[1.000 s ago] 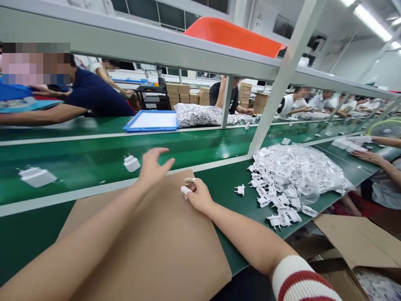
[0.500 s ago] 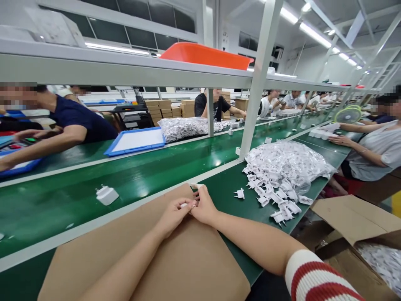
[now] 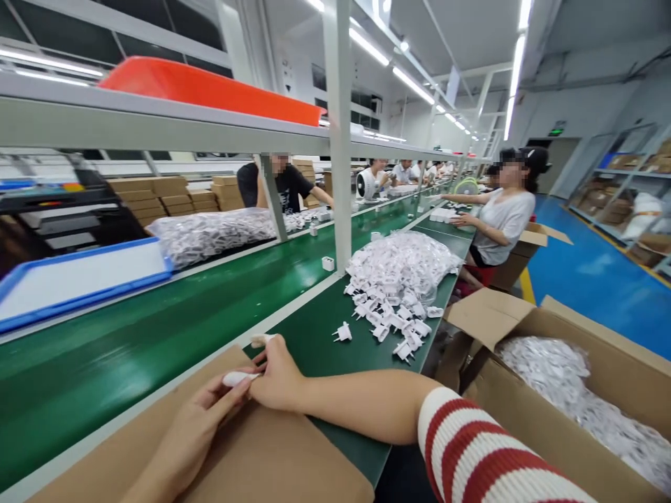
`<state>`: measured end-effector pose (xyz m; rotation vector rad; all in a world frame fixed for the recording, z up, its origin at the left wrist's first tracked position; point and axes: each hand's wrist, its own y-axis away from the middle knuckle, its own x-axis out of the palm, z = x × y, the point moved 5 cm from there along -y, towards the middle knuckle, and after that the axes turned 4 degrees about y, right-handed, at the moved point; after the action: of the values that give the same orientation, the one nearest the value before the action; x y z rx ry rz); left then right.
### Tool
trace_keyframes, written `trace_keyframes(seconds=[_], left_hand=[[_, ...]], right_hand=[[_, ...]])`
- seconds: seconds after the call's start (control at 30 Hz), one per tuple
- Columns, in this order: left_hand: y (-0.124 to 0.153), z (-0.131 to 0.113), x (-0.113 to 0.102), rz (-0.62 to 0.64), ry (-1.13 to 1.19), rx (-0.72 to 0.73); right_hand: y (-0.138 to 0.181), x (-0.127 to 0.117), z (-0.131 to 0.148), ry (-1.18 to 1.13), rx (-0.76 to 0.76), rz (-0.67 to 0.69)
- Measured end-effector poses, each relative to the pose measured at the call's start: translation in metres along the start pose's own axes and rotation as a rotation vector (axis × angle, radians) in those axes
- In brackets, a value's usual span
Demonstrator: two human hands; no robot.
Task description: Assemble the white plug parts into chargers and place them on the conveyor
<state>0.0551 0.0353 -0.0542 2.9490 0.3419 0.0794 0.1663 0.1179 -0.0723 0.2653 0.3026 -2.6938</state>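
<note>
My left hand (image 3: 202, 412) is closed, its thumb and fingers pinched about a small white piece (image 3: 240, 378) whose exact kind I cannot make out. Against it lies my right hand (image 3: 277, 377), fingers curled inward; what they hold is mostly hidden. White material covers the right fingertip (image 3: 262, 340). Both hands are over a brown cardboard sheet (image 3: 272, 454) on the green bench. To their right, white two-pin plug parts (image 3: 391, 318) spill from a clear plastic bag (image 3: 409, 258), and a single plug part (image 3: 342, 332) lies apart.
A green conveyor belt (image 3: 157, 335) runs beyond the bench edge. A metal post (image 3: 340, 154) supports the overhead shelf (image 3: 210, 133) with an orange tray (image 3: 210, 87). At right stands an open carton (image 3: 493, 398) of bagged white parts. A co-worker (image 3: 503, 209) sits farther along.
The view has swung right, bringing the open carton and blue floor into sight. My hands stay together over the cardboard, and more of the white piece shows.
</note>
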Motion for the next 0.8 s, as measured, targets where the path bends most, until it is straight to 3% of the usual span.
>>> trace_keyframes(seconds=[0.3,0.53,0.8], left_hand=[[0.004,0.006,-0.004,0.135,-0.007,-0.172],[0.002,0.007,0.001,0.237,-0.07,-0.052],[0.0,0.0,-0.002,0.105,0.087,0.026]], right_hand=[[0.001,0.003,-0.002,0.083,-0.034,0.15],[-0.001,-0.002,0.007,0.0,0.048,0.13],[-0.006,0.001,0.008,-0.074,0.045,0.119]])
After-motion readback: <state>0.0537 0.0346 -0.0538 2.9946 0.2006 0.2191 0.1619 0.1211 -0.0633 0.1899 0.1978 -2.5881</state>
